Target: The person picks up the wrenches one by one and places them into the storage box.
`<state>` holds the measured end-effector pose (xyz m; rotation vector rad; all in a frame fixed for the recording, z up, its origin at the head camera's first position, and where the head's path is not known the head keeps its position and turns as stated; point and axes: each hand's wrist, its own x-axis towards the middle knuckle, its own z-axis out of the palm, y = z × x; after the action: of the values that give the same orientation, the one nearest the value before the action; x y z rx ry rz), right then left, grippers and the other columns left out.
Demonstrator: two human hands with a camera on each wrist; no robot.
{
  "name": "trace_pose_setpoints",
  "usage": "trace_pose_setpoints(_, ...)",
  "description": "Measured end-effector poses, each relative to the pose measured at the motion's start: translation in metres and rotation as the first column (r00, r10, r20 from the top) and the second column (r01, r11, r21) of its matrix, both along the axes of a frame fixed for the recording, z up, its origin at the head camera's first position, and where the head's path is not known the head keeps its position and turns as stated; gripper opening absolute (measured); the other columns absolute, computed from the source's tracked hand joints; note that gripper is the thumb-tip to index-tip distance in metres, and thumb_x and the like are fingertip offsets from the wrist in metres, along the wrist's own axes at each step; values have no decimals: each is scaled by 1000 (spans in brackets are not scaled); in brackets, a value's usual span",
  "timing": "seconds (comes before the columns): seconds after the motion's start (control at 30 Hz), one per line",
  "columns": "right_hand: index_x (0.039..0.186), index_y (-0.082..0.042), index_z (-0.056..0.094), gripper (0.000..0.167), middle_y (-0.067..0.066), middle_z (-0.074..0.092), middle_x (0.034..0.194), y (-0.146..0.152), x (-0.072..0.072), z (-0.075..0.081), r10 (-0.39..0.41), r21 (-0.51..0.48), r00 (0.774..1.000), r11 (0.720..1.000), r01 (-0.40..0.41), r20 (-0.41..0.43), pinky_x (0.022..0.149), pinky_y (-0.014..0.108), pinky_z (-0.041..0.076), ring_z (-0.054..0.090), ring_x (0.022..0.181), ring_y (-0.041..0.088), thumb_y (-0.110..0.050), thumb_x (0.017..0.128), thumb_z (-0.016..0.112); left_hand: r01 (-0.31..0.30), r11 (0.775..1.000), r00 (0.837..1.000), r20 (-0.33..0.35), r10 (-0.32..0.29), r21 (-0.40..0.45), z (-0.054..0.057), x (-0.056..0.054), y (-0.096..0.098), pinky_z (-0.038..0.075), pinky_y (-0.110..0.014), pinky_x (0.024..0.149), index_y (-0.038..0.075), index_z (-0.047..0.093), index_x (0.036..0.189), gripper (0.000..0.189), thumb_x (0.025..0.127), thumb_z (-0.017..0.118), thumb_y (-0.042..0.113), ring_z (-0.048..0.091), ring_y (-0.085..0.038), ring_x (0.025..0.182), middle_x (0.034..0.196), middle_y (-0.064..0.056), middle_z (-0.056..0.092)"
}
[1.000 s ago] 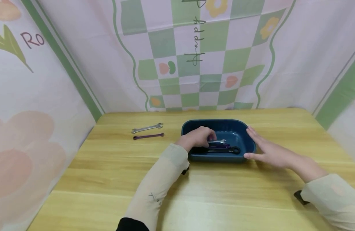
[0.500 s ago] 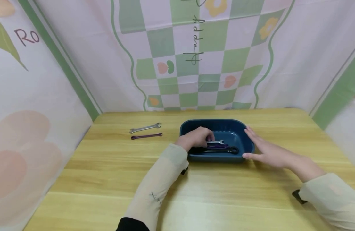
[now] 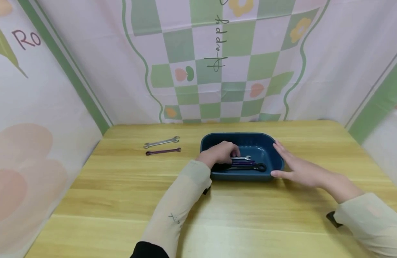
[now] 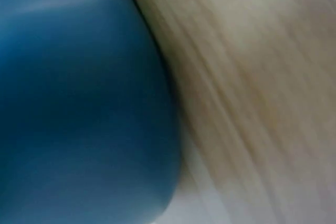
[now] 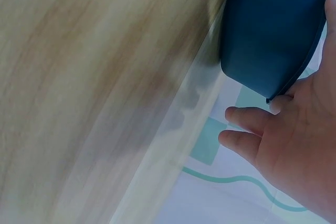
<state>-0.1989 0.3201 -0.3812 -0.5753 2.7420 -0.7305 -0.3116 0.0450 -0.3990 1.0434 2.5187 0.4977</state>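
In the head view, a dark blue plastic bin (image 3: 243, 177) stands on the wooden table. My left hand (image 3: 220, 152) reaches over its left side, with fingers and thumb pinching a silver open-end wrench (image 3: 247, 158); the wrench's left part is hidden by the hand. Just in front of it lie a purple wrench (image 3: 250, 163) and a larger black ring-ended wrench (image 3: 260, 167) on the bin floor. My right hand (image 3: 298, 169) rests spread against the bin's right end, thumb at the near corner. The right wrist view shows those fingers (image 5: 247, 119) fairly straight beside the bin wall (image 5: 273, 30).
Left of the bin, a silver double open-end wrench (image 3: 161, 142) and a thin purple wrench (image 3: 163, 151) lie on the table (image 3: 121, 200). A printed cloth (image 3: 205, 100) hangs behind the table's back edge. The left wrist view holds mostly bin wall (image 4: 89, 103).
The head view has shifted slightly, so everything sits a little further left in it. Both hands keep their places at the bin, and the wrenches have not visibly moved.
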Motion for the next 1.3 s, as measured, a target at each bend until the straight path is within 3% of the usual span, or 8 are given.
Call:
trace_pose_setpoints(0.5,164,-7,-8,102,17,-17,168,2,-2,-3,2,-2,1000,1000,-2,2,109,76,20,12,145,60,-43,101,64,-15,1000,1000,3,15,-3,3,3,0,49,-20,87,14,73,122,42,97,52,-11,59,-11,104,115,0,66)
trace_pose_setpoints(1.0,164,-6,-7,101,18,-16,168,1,-1,-2,2,-3,1000,1000,-2,-5,110,75,20,12,145,60,-43,101,63,-18,1000,1000,5,18,-3,5,3,0,48,-20,87,14,74,123,43,97,50,-11,58,-10,103,114,1,66)
trace_pose_setpoints(1.3,164,-6,-8,101,18,-16,168,1,-1,-2,4,1,1000,1000,-4,-4,109,75,21,13,144,61,-42,102,63,-11,1000,1000,14,11,-18,12,1,-4,49,-24,93,15,73,126,29,103,58,6,59,-10,110,126,1,67)
